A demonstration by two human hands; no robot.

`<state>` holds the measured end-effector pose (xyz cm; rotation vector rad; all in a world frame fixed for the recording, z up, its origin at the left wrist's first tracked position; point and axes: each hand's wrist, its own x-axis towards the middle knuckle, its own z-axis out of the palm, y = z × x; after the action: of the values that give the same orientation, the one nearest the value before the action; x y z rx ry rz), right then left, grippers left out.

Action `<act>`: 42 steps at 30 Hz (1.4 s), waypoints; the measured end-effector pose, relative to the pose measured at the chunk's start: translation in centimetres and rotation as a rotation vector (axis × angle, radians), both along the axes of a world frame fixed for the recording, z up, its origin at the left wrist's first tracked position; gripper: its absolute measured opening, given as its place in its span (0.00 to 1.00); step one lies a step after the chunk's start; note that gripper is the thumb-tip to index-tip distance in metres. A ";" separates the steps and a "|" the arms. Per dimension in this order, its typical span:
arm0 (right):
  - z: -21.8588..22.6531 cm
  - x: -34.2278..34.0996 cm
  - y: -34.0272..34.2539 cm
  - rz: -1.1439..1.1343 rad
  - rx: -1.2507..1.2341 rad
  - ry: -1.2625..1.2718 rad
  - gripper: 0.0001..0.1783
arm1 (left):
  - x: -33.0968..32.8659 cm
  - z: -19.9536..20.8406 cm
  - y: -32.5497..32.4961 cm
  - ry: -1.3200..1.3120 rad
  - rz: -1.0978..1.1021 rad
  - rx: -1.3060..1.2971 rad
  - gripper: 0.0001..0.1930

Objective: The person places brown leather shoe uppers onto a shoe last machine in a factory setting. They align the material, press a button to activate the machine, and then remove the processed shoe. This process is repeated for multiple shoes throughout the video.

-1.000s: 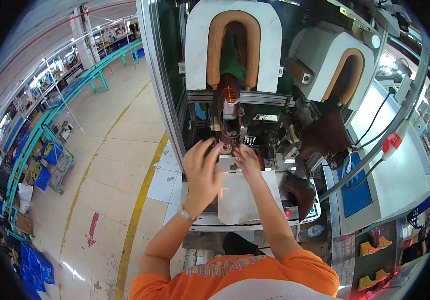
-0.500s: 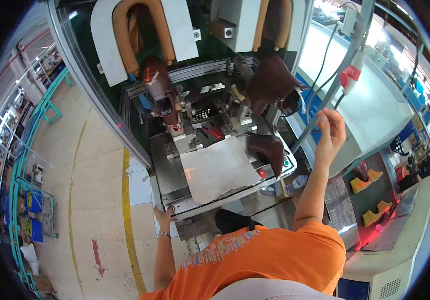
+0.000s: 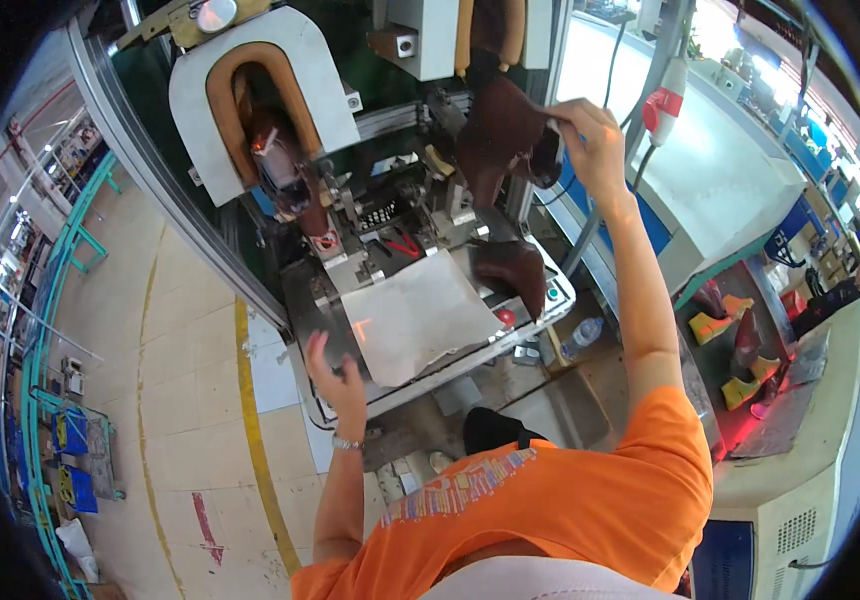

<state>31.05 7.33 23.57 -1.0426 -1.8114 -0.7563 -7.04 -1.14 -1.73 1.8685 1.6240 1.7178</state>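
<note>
My right hand (image 3: 595, 145) reaches up to the right station of the machine. Its thumb and fingers pinch the upper right edge of a brown leather boot upper (image 3: 498, 125), which stands on that station. My left hand (image 3: 338, 385) hovers by the machine's front left edge, fingers apart and a little blurred, holding nothing. At the left station, a second brown upper (image 3: 272, 150) sits within a tan U-shaped pad (image 3: 222, 95) on a white block. A third brown leather piece (image 3: 512, 272) lies on the machine's table, right of a pale sheet (image 3: 420, 318).
Red-handled pliers (image 3: 405, 244) lie behind the sheet. A red button (image 3: 505, 317) is at the table's front right. Metal posts (image 3: 675, 75) rise beside my right arm. Farther right, a conveyor (image 3: 725, 350) carries yellow forms (image 3: 740, 390) with brown uppers.
My right hand has moved left onto the right-hand upper and taken its edge. My left hand has come off the table's front left corner. The left padded block has come down around its upper.
</note>
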 end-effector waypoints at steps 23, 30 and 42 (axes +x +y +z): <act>-19.9 22.3 -36.0 -0.077 -0.851 1.520 0.29 | 48.3 1.0 -10.8 -0.904 -1.342 -1.328 0.19; -29.9 29.7 -37.8 -0.239 -0.237 1.867 0.19 | 59.2 -10.6 -13.9 -0.471 -1.180 -1.929 0.20; -32.9 72.5 -27.6 -0.904 -0.153 1.563 0.28 | 50.0 -12.0 -7.4 -0.416 -0.886 -1.679 0.23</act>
<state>103.54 -20.29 -9.34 -1.7979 -0.0108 -0.0647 42.97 -8.58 -13.73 0.8733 1.0023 0.0484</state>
